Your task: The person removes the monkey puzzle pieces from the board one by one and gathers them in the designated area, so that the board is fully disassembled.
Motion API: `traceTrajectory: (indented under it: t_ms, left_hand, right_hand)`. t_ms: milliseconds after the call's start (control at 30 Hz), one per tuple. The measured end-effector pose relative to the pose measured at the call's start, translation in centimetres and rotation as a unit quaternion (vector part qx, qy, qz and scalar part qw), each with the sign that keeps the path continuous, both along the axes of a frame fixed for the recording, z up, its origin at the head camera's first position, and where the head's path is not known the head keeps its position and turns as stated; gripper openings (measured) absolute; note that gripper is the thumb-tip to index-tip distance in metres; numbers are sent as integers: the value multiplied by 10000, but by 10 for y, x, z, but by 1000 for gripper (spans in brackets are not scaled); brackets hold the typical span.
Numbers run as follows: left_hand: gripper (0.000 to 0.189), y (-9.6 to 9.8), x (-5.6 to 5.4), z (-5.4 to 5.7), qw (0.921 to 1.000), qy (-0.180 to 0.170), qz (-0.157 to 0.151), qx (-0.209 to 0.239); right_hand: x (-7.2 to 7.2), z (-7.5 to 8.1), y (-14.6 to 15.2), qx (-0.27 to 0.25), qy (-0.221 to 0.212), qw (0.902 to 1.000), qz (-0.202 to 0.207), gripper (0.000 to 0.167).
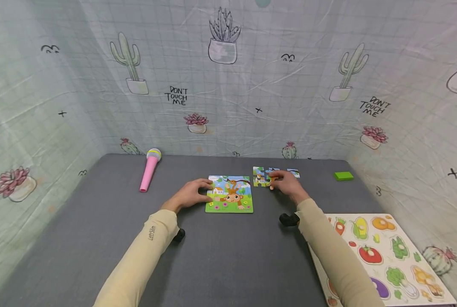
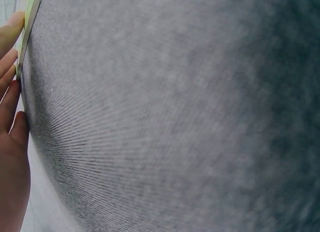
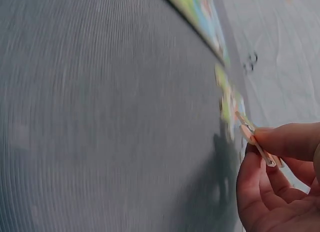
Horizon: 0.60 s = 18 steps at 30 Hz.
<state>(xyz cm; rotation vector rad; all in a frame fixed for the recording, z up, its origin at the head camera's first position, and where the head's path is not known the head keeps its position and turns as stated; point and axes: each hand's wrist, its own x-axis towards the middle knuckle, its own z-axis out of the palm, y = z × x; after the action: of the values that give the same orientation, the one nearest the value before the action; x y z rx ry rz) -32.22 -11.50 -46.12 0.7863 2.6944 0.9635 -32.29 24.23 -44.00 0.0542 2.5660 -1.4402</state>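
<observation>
A square board with a monkey picture (image 1: 231, 204) lies flat on the grey table (image 1: 236, 256). My left hand (image 1: 189, 194) touches its left edge; in the left wrist view the thumb (image 2: 12, 32) and fairly straight fingers lie along that edge. Right of the board, my right hand (image 1: 287, 184) pinches a jigsaw piece (image 3: 260, 147) between thumb and fingers, held a little above the table. Beneath and beside this hand lie other jigsaw pieces (image 1: 258, 175), some partly joined and partly hidden by the fingers. One more piece (image 1: 294, 172) sits just beyond the hand.
A pink toy microphone (image 1: 149, 172) lies at the back left. At the back right is a green block (image 1: 343, 176). A vegetable puzzle board (image 1: 370, 238) covers the front right, partly under my right forearm. Printed cloth (image 1: 228, 94) walls in the table.
</observation>
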Motion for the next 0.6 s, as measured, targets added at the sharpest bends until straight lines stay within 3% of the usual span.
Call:
traceTrajectory:
  t_ms: [233, 600]
  left_hand:
    - [47, -1, -1, 0, 10000, -53, -2, -28]
    - [48, 0, -1, 0, 10000, -74, -4, -36]
  right_hand:
    - [-1, -4, 19, 297, -130, 9993, -196, 38]
    - [-3, -2, 24, 414, -138, 9987, -247, 37]
